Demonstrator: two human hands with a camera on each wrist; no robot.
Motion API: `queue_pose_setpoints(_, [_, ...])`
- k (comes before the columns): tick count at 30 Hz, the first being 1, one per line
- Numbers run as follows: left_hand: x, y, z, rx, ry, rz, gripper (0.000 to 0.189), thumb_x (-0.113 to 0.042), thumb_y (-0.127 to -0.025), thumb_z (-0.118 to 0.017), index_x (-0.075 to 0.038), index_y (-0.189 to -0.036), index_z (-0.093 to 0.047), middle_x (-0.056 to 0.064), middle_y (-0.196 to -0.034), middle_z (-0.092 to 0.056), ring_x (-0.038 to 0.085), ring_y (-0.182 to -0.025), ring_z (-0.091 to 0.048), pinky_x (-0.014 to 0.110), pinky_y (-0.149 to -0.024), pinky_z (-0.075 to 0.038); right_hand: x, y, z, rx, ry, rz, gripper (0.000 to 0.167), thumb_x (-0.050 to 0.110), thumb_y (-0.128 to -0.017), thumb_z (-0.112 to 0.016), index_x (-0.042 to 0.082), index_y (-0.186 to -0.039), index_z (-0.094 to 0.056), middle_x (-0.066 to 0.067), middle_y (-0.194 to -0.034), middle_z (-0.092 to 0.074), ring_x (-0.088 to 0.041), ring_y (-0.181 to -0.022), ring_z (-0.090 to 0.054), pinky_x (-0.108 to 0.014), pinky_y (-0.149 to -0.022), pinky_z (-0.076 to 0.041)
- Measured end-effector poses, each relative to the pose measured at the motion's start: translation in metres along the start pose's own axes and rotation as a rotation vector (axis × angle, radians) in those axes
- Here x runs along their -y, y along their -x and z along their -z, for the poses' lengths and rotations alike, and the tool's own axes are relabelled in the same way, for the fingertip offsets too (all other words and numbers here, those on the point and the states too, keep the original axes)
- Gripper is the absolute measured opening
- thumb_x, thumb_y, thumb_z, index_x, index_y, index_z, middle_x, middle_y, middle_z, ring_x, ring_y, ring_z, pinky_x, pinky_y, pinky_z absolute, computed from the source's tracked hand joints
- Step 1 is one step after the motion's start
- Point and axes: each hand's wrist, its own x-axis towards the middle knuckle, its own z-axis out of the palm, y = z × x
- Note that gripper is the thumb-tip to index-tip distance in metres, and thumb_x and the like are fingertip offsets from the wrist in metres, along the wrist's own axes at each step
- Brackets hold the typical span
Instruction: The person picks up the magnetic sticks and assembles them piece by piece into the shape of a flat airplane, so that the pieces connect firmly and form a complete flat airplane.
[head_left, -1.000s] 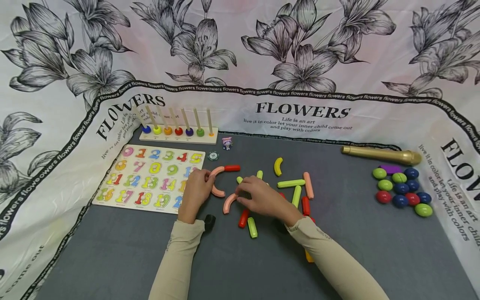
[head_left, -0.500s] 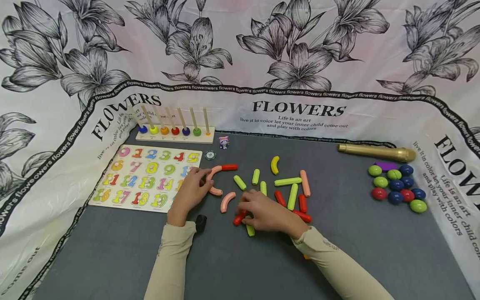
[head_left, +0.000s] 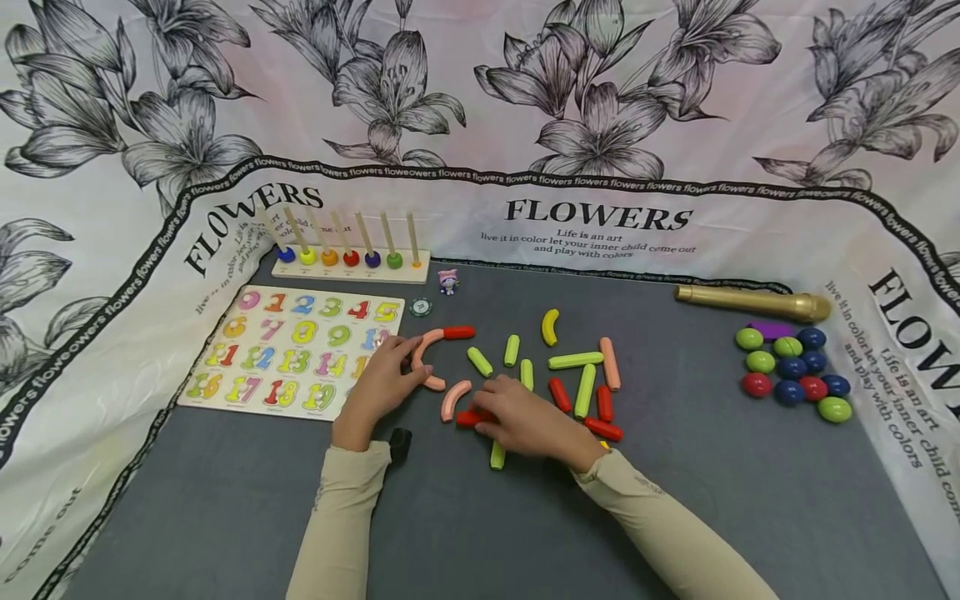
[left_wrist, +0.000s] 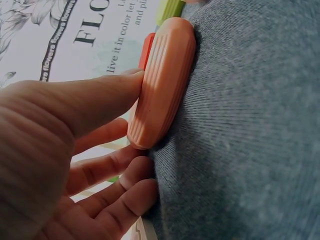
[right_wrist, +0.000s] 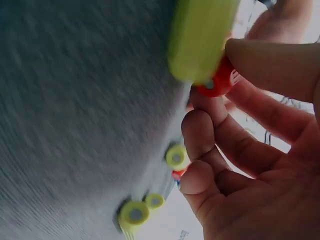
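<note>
My left hand [head_left: 384, 379] pinches a curved salmon toy stick [left_wrist: 165, 80] between thumb and fingers, at the left of the loose pieces. This stick belongs to a C-shaped row with a red stick [head_left: 459, 332] at its upper end. My right hand [head_left: 528, 419] holds another red stick [head_left: 470, 419] between thumb and fingertips, partly hidden by the hand. A lime-green stick [head_left: 498, 456] lies just below that hand; in the right wrist view it looks large in front of the red one. A separate curved salmon stick [head_left: 454, 401] rests between both hands.
Several green sticks [head_left: 575, 361], red sticks [head_left: 604, 403] and a yellow curved piece [head_left: 551, 327] lie rightward. A number board [head_left: 292, 354] and peg stand [head_left: 350, 271] are at left. A gold microphone [head_left: 753, 303] and coloured egg-shaped pieces [head_left: 791, 367] lie far right.
My right hand has moved down from the upper green sticks and taken the red stick, which has turned from slanted to nearly level. My left hand stays at the salmon curve.
</note>
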Motion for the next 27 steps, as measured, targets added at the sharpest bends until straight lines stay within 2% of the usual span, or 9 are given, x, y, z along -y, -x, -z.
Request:
queue_pose_setpoints(5, [0.000,0.000,0.000,-0.004,-0.001,0.005,0.055,-0.020,-0.106,-0.070,0.006,-0.152,-0.053,0.027,-0.130,-0.055,0.040,-0.108,-0.055,0.055,-0.094,-0.048,-0.006,-0.008,0.012,-0.088,-0.173,-0.071,0.015,0.010,-0.101,-0.076,0.007,-0.113,-0.068,0.001,-0.096,-0.062,-0.017,-0.088,-0.056,-0.037,-0.081,-0.051])
queue_pose_setpoints(9, [0.000,0.001,0.001,0.013,-0.005,0.001,0.057,-0.019,-0.108,-0.068,0.005,-0.156,-0.049,0.029,-0.138,-0.053,0.044,-0.119,-0.054,0.059,-0.102,-0.047,-0.010,-0.017,0.017,-0.179,-0.262,-0.093,0.019,0.009,-0.101,-0.076,0.005,-0.116,-0.066,-0.002,-0.101,-0.067,-0.015,-0.085,-0.060,-0.035,-0.077,-0.053])
queue_pose_setpoints(12, [-0.001,0.002,0.002,0.044,-0.008,-0.041,0.059,-0.015,-0.107,-0.067,-0.001,-0.160,-0.046,0.031,-0.142,-0.052,0.047,-0.127,-0.052,0.063,-0.105,-0.045,-0.013,-0.026,0.017,-0.237,-0.321,-0.098,0.023,0.008,-0.102,-0.075,0.004,-0.122,-0.065,-0.005,-0.104,-0.069,-0.016,-0.084,-0.062,-0.034,-0.075,-0.053])
queue_pose_setpoints(14, [-0.001,0.003,0.003,0.070,-0.007,-0.070,0.058,-0.012,-0.106,-0.068,-0.005,-0.160,-0.048,0.032,-0.143,-0.051,0.049,-0.131,-0.049,0.065,-0.107,-0.043,-0.014,-0.033,0.014,-0.268,-0.359,-0.098,0.028,0.007,-0.102,-0.074,0.002,-0.127,-0.064,-0.005,-0.106,-0.071,-0.017,-0.084,-0.062,-0.034,-0.072,-0.052])
queue_pose_setpoints(17, [-0.004,0.005,0.006,0.119,-0.019,-0.081,0.048,-0.011,-0.103,-0.072,-0.007,-0.149,-0.061,0.034,-0.147,-0.048,0.052,-0.137,-0.044,0.067,-0.109,-0.040,-0.014,-0.042,0.010,-0.311,-0.387,-0.094,0.028,0.006,-0.102,-0.073,0.004,-0.128,-0.063,-0.005,-0.106,-0.071,-0.019,-0.083,-0.063,-0.035,-0.069,-0.051])
queue_pose_setpoints(20, [-0.008,0.005,0.007,0.139,-0.047,-0.075,0.027,-0.012,-0.101,-0.076,-0.007,-0.128,-0.074,0.034,-0.150,-0.047,0.053,-0.141,-0.041,0.068,-0.111,-0.038,-0.013,-0.051,0.006,-0.340,-0.415,-0.118,0.021,0.005,-0.101,-0.073,0.006,-0.119,-0.062,-0.005,-0.100,-0.069,-0.019,-0.078,-0.061,-0.033,-0.066,-0.049])
queue_pose_setpoints(23, [-0.010,0.003,0.006,0.138,-0.076,-0.076,0.016,-0.012,-0.100,-0.078,-0.010,-0.115,-0.079,0.033,-0.149,-0.048,0.052,-0.140,-0.042,0.067,-0.110,-0.039,-0.010,-0.057,0.003,-0.338,-0.444,-0.154,0.020,0.002,-0.099,-0.074,0.006,-0.113,-0.060,-0.005,-0.096,-0.068,-0.018,-0.073,-0.058,-0.032,-0.065,-0.048])
queue_pose_setpoints(27, [-0.008,0.003,0.005,0.137,-0.082,-0.066,0.013,-0.013,-0.099,-0.079,-0.011,-0.112,-0.078,0.032,-0.148,-0.047,0.052,-0.136,-0.044,0.067,-0.109,-0.041,-0.004,-0.060,-0.002,-0.312,-0.394,-0.170,0.019,-0.001,-0.095,-0.076,0.003,-0.110,-0.064,-0.008,-0.097,-0.067,-0.018,-0.075,-0.057,-0.033,-0.068,-0.050])
